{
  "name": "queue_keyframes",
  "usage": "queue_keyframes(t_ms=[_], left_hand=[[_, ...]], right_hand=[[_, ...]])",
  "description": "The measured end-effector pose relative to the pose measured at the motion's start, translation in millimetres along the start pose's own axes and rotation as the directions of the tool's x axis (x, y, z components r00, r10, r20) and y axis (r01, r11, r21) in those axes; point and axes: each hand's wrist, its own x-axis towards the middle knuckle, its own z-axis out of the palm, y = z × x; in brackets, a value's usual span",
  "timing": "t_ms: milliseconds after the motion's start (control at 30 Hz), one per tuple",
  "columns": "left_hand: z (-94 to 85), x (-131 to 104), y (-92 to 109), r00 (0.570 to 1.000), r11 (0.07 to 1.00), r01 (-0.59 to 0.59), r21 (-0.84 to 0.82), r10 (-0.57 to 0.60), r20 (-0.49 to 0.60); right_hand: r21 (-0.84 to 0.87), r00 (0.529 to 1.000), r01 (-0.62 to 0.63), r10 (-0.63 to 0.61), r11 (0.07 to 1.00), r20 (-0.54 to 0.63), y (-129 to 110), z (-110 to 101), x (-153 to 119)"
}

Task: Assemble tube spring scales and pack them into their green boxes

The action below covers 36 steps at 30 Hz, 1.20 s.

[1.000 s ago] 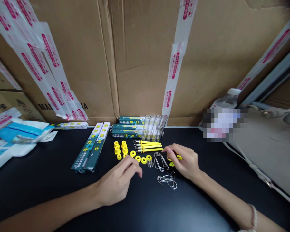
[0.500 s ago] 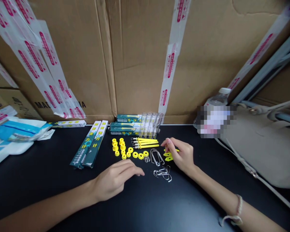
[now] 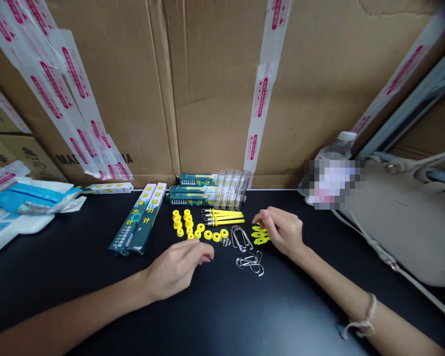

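My left hand point(image 3: 181, 266) rests low over the black table with its fingers curled in and nothing showing between them. Just beyond it lie several yellow plastic rings and collars point(image 3: 207, 235). My right hand point(image 3: 282, 231) is loosely closed, thumb against the forefinger, with no object visible in it. It is beside several flat yellow-green plastic tabs point(image 3: 260, 241), partly covering them. Long bent wire loops point(image 3: 241, 238) and smaller metal hooks point(image 3: 249, 263) lie between the hands. Behind them are yellow rods with springs point(image 3: 226, 217) and clear plastic tubes point(image 3: 230, 190).
Two green-and-white printed boxes point(image 3: 147, 222) lie left of the parts, and more boxes point(image 3: 191, 196) are stacked beside the tubes. A tissue pack point(image 3: 33, 195) is far left. A bottle point(image 3: 337, 148) and a beige bag point(image 3: 411, 222) stand right. Cardboard point(image 3: 215, 89) forms the back.
My left hand's fingers have curled in, and the hand has drawn slightly left. My right hand has shifted slightly right and up, its fingers more closed, uncovering more of the yellow-green tabs.
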Motion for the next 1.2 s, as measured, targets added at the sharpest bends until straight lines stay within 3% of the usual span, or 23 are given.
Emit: queue_keyframes(t_ms=[200, 433, 633, 833, 1000, 1100, 1200], left_hand=[[0.2, 1, 0, 1.000, 1.000, 0.005, -0.026, -0.004, 0.015], [-2.4, 5, 3, 0.998, 0.996, -0.068, -0.053, 0.068, -0.003], [-3.9, 5, 2, 0.998, 0.995, -0.046, -0.085, 0.049, 0.035], [-5.8, 8, 5, 0.990, 0.986, -0.142, -0.091, 0.141, -0.017], [-8.6, 6, 9, 0.976, 0.974, -0.218, -0.067, 0.219, 0.014], [-10.2, 6, 12, 0.983, 0.983, -0.183, -0.012, 0.183, -0.024], [-9.9, 5, 11, 0.994, 0.996, -0.078, 0.032, 0.080, -0.077]], right_hand=[[-0.004, 0.998, 0.043, -0.043, 0.999, 0.047, -5, 5, -1], [0.014, 0.999, -0.016, 0.015, 1.000, 0.028, -6, 3, -2], [0.047, 0.999, -0.046, 0.045, 0.998, 0.027, -9, 3, -1], [0.060, 0.996, -0.086, 0.085, 0.995, 0.013, -9, 4, 0], [0.057, 0.992, -0.124, 0.124, 0.991, 0.003, -8, 3, -1], [0.059, 0.995, -0.096, 0.093, 0.994, 0.041, -11, 1, 0], [0.080, 0.995, -0.039, 0.031, 0.996, 0.090, -16, 1, 2]])
